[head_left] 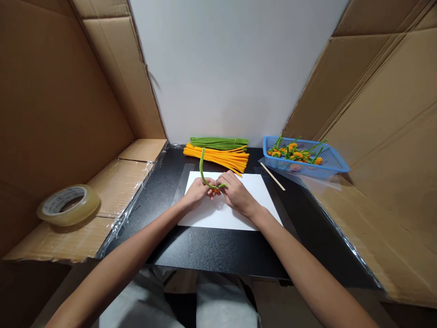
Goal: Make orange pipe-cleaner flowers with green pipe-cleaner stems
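Over a white sheet of paper (235,218), my left hand (198,191) and my right hand (235,192) meet with fingertips pinched together. Between them is a green pipe cleaner (202,168), its long end curving upward and its short end poking out by my right fingers. A small orange pipe-cleaner piece (215,190) shows under the green one, held in my left fingers and mostly hidden by them. Both hands are closed; my right fingertips grip the green pipe cleaner close to the orange piece.
Behind the paper lie bundles of orange pipe cleaners (218,157) and green pipe cleaners (218,143). A blue basket (336,159) at the back right holds several orange-and-green pieces (297,155). Near it lies a thin wooden stick (272,176). A tape roll (68,205) rests on cardboard at left.
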Demonstrator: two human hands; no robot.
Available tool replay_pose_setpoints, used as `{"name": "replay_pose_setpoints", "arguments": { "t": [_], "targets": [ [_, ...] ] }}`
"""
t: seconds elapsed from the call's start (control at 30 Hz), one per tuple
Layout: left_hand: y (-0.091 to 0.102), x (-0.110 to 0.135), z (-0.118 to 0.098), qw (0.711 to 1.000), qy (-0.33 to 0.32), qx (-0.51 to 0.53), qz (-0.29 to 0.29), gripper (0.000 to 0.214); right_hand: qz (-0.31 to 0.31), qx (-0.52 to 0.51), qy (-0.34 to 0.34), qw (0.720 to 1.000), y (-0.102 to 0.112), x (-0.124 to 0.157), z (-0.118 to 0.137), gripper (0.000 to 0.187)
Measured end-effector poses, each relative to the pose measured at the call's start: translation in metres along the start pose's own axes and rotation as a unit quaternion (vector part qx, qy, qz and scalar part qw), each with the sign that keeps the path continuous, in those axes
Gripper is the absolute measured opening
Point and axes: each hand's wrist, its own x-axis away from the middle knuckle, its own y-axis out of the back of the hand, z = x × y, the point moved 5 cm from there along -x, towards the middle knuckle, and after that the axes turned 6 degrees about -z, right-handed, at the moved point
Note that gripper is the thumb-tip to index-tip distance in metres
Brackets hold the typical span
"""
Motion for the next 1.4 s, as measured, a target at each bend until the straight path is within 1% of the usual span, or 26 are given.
{"name": "replay_pose_setpoints", "arguments": {
  "t": [0.1,0.17,0.23,0.33,0.4,0.47,0.53,0.6,0.63,0.7,0.83,0.9,0.93,0.97,1.0,1.03,1.07,1.1,1.13,1.17,1.2,1.23,1.27,1.3,1.33,1.4],
  "targets": [
    [0.0,-0.001,0.001,1.0,0.009,0.015,-0.007,0.039,0.0,-0.006,-0.004,1.0,0.0,0.0,-0.001,0.02],
    [0.003,-0.002,0.002,1.0,0.007,0.01,-0.008,0.038,-0.012,-0.025,-0.021,0.999,0.0,0.0,-0.002,0.018],
    [0.006,-0.005,0.004,1.0,-0.012,-0.016,-0.001,0.039,-0.038,-0.064,-0.063,0.995,0.0,0.001,-0.004,0.016],
    [0.011,-0.007,0.004,0.997,-0.054,-0.063,0.005,0.04,-0.079,-0.127,-0.154,0.977,0.0,0.005,-0.011,0.011],
    [0.015,-0.004,-0.003,0.989,-0.104,-0.101,-0.029,0.036,-0.096,-0.139,-0.191,0.967,0.0,0.007,-0.013,0.009],
    [0.016,0.003,-0.017,0.966,-0.186,-0.165,-0.066,0.03,-0.108,-0.128,-0.2,0.965,0.001,0.009,-0.014,0.009],
    [0.011,0.011,-0.03,0.934,-0.269,-0.226,-0.064,0.029,-0.114,-0.109,-0.2,0.967,0.002,0.009,-0.015,0.01],
    [0.007,0.017,-0.036,0.919,-0.303,-0.246,-0.054,0.026,-0.119,-0.106,-0.205,0.966,0.002,0.01,-0.016,0.014],
    [0.007,0.018,-0.037,0.921,-0.302,-0.239,-0.053,0.023,-0.126,-0.112,-0.21,0.963,0.002,0.01,-0.017,0.015],
    [0.008,0.017,-0.034,0.936,-0.279,-0.208,-0.057,0.02,-0.141,-0.137,-0.224,0.955,0.002,0.011,-0.017,0.014],
    [0.009,0.012,-0.027,0.962,-0.223,-0.144,-0.063,0.023,-0.154,-0.2,-0.265,0.931,0.003,0.009,-0.015,0.005],
    [0.009,0.012,-0.024,0.964,-0.213,-0.145,-0.066,0.025,-0.155,-0.213,-0.273,0.925,0.004,0.008,-0.014,0.005],
    [0.011,0.012,-0.024,0.958,-0.223,-0.157,-0.083,0.026,-0.155,-0.21,-0.273,0.926,0.006,0.007,-0.014,0.006],
    [0.014,0.013,-0.026,0.945,-0.249,-0.178,-0.116,0.029,-0.155,-0.203,-0.272,0.928,0.007,0.007,-0.014,0.006],
    [0.018,0.016,-0.031,0.919,-0.293,-0.205,-0.164,0.036,-0.155,-0.194,-0.27,0.93,0.008,0.007,-0.014,0.007],
    [0.022,0.021,-0.037,0.879,-0.352,-0.237,-0.218,0.048,-0.156,-0.185,-0.269,0.932,0.009,0.007,-0.015,0.008],
    [0.024,0.028,-0.043,0.826,-0.418,-0.272,-0.262,0.06,-0.158,-0.178,-0.267,0.934,0.01,0.008,-0.015,0.008],
    [0.023,0.035,-0.049,0.767,-0.482,-0.313,-0.285,0.069,-0.162,-0.172,-0.262,0.936,0.01,0.008,-0.015,0.009],
    [0.02,0.039,-0.054,0.713,-0.534,-0.359,-0.279,0.07,-0.166,-0.168,-0.254,0.938,0.011,0.009,-0.015,0.009],
    [0.014,0.041,-0.056,0.668,-0.57,-0.41,-0.245,0.065,-0.171,-0.163,-0.244,0.941,0.011,0.009,-0.015,0.009],
    [0.009,0.042,-0.057,0.633,-0.586,-0.461,-0.207,0.056,-0.179,-0.158,-0.232,0.943,0.012,0.009,-0.013,0.01],
    [0.005,0.041,-0.058,0.606,-0.594,-0.5,-0.173,0.046,-0.188,-0.152,-0.22,0.945,0.013,0.008,-0.012,0.011],
    [0.003,0.041,-0.057,0.589,-0.597,-0.525,-0.146,0.037,-0.199,-0.144,-0.209,0.947,0.014,0.008,-0.01,0.011],
    [0.001,0.04,-0.057,0.58,-0.598,-0.538,-0.128,0.03,-0.209,-0.134,-0.199,0.948,0.015,0.008,-0.008,0.012],
    [0.0,0.04,-0.057,0.578,-0.6,-0.54,-0.118,0.024,-0.218,-0.123,-0.19,0.949,0.017,0.007,-0.005,0.013],
    [0.001,0.039,-0.057,0.593,-0.596,-0.53,-0.111,0.015,-0.225,-0.108,-0.174,0.953,0.018,0.006,-0.001,0.016]
  ]
}}
